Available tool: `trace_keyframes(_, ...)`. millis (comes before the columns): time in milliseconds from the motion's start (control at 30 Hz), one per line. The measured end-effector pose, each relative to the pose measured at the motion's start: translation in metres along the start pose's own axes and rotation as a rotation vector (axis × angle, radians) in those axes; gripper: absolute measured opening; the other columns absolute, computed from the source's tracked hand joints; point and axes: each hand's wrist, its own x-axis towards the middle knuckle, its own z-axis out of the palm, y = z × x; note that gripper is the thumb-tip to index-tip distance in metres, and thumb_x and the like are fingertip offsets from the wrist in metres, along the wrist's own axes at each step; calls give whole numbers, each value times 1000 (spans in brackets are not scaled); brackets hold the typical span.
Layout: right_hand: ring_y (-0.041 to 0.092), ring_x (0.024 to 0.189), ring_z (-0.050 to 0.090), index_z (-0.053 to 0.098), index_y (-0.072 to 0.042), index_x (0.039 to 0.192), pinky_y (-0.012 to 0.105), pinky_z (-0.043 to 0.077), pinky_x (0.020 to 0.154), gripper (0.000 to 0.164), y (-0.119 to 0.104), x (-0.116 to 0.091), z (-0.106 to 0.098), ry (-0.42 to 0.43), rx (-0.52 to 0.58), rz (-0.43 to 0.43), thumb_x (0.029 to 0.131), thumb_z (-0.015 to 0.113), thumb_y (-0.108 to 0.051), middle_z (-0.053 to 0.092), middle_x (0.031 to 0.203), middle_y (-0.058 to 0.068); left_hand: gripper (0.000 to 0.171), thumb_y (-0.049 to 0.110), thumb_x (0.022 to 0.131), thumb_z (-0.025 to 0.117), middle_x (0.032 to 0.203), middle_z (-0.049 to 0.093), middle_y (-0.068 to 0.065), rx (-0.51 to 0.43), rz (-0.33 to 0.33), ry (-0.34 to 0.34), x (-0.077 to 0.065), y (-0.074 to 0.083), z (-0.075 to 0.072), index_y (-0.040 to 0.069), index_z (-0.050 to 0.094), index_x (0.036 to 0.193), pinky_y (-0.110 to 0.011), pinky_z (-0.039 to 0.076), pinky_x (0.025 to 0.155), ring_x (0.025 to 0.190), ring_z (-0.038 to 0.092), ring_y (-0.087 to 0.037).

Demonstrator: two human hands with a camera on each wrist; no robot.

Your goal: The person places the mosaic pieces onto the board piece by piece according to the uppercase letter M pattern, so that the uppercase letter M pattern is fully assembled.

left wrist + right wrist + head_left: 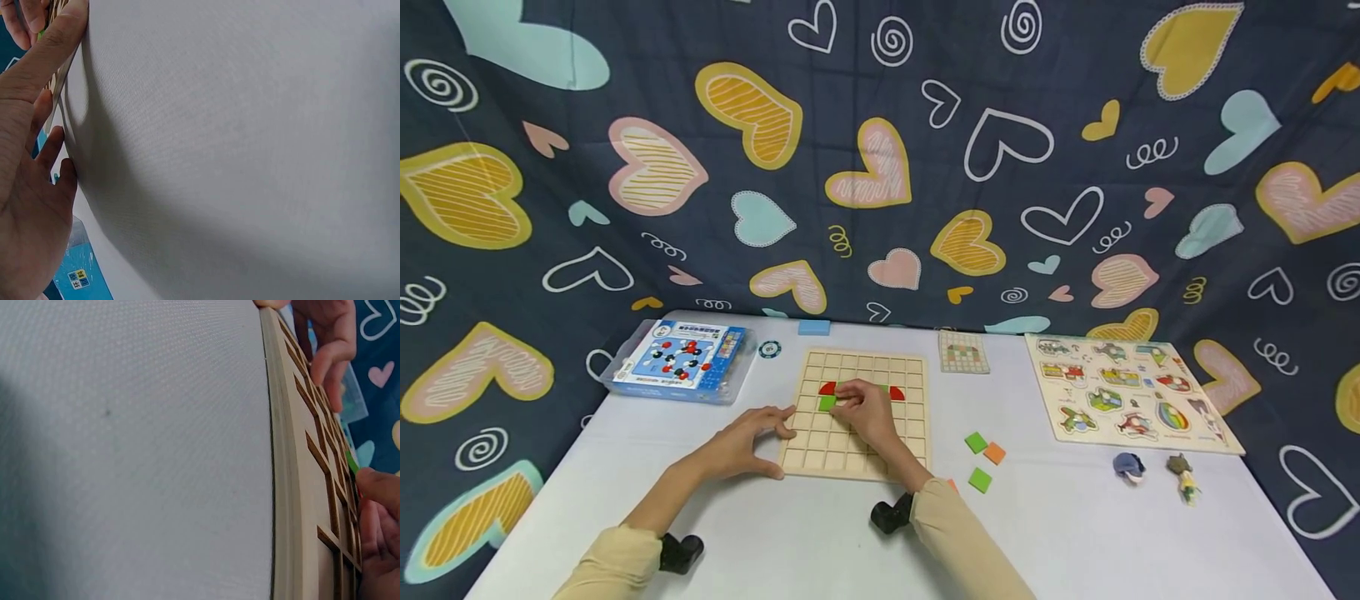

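Note:
A square wooden grid board (850, 460) lies on the table, with red quarter-round pieces (897, 393) in its upper rows. My right hand (871, 414) reaches over it, thumb and fingers pinching a green square tile (827, 403) just below the left red piece. In the right wrist view, the green tile (352, 461) shows as a thin edge at the thumb tip. My left hand (741, 446) rests at the board's left side, fingers loosely bent at the edge and thumb at the near left corner. Part of the board is hidden under the right hand.
Loose green (980, 479) and orange tiles (994, 452) lie right of the board. A pattern card (964, 353) is behind them. A vehicle puzzle board (1120, 392) and two small figures (1184, 479) sit far right; a molecule kit box (677, 358) stands back left.

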Motion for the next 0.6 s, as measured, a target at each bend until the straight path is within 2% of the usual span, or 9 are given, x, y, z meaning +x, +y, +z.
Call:
trace_keyframes(167,23,71,68,68,7,102,20,54,65,28,0,0,0,-4,-8,0,75,77,6,71,94,19,40,31,67,86,147,42,-12,12,1,3,0,2,0,20,66,100,-64,27,105,134,32,-43)
trace_keyframes(300,27,73,68,68,7,102,19,54,65,28,-2,-1,0,5,-9,-3,75,76,6,71,95,19,40,32,68,85,147,43,-13,13,11,2,0,3,-1,19,66,101,-64,27,105,133,32,-44)
trace_keyframes(400,38,78,67,66,12,102,32,58,70,27,-19,-5,-4,6,22,-15,76,73,10,69,95,26,41,33,68,85,147,42,-13,5,15,-2,0,2,-1,19,66,101,-64,27,105,133,32,-44)
trace_keyframes(533,45,84,64,64,16,102,44,56,73,26,-21,-7,-4,14,82,-22,76,70,15,66,96,32,41,32,68,85,147,42,-13,-4,14,-3,0,0,1,19,67,101,-64,26,106,133,32,-44)
trace_keyframes(600,43,84,66,64,14,102,36,58,72,26,-8,-4,-1,17,89,-20,77,70,14,67,97,29,41,31,67,86,147,42,-12,-9,10,-3,0,0,1,18,67,101,-63,26,106,133,32,-43)
